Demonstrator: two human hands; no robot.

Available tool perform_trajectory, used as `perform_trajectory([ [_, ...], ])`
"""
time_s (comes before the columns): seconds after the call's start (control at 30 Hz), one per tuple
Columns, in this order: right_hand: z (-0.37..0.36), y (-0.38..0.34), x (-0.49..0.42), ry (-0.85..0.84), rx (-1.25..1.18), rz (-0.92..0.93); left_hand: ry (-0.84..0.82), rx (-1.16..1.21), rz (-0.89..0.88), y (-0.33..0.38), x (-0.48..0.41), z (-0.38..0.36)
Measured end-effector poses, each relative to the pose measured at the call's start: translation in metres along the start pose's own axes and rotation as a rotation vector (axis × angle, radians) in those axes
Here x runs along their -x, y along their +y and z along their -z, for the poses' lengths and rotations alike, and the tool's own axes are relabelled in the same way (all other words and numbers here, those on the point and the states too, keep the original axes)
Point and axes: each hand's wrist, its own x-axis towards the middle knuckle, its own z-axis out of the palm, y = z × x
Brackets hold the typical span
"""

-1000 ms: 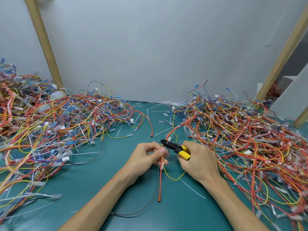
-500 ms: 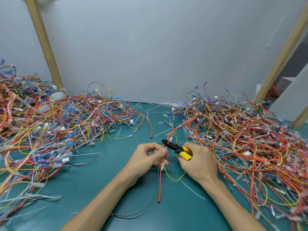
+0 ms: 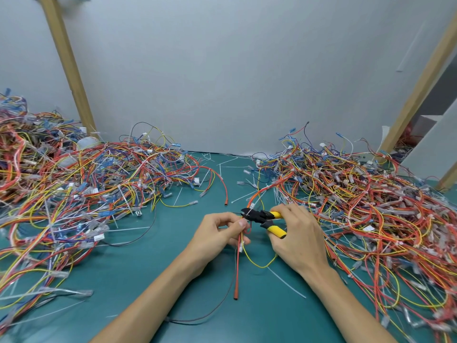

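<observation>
Yellow-handled cutters (image 3: 258,215) — right grip (image 3: 299,241) curled round handles | left grip (image 3: 217,233) pinching wires (image 3: 238,273) | blade tips indistinct

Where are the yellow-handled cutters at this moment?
In the head view, the cutters are just right of centre, gripped by the right hand, with their black tip at the wire bundle that the left hand pinches, above the green table.
</observation>
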Motion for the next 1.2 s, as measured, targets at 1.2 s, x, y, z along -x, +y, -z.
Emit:
perform_trajectory([
  [1.2, 0.0037, 0.0013, -0.002, -0.13, 0.047, -0.024, -0.031, 0.039, 0.028, -0.002, -0.0009, 0.0018],
])
